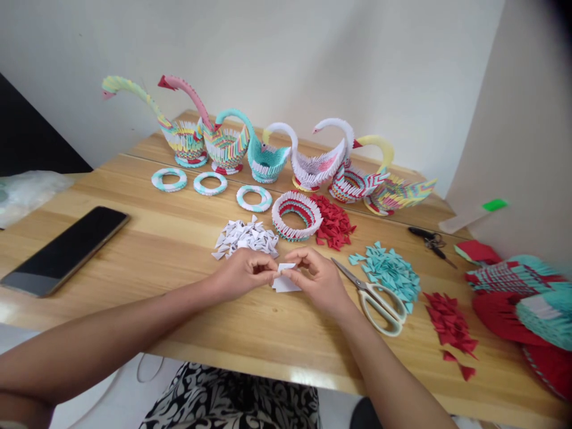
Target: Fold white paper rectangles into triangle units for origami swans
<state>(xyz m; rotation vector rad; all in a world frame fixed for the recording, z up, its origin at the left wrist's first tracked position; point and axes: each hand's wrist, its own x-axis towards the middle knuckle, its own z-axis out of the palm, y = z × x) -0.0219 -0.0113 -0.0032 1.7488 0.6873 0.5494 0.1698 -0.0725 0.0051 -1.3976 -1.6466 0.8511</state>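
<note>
Between both hands, just above the table's near side, is a small white piece of paper (pixel 288 284). My left hand (pixel 245 274) pinches its left edge with thumb and fingertips. From the right, my right hand (pixel 315 277) pinches the same paper, its thumb lying across the front. The fingers cover part of the paper, so I cannot tell how far it is folded. Right behind my left hand lies a heap of white folded paper triangles (pixel 245 235). Beyond the hands stands a round paper basket (pixel 297 215) in white, red and teal. Scissors (pixel 379 301) lie beside my right hand.
Several paper swans (pixel 268 158) line the table's back. Before them lie three paper rings (pixel 254 198). Red triangles (pixel 335 221), teal triangles (pixel 391 271) and more red triangles (pixel 451 322) are heaped rightward. A phone (pixel 67 250) lies left; red-and-teal paper pieces (pixel 522 310) crowd the right edge.
</note>
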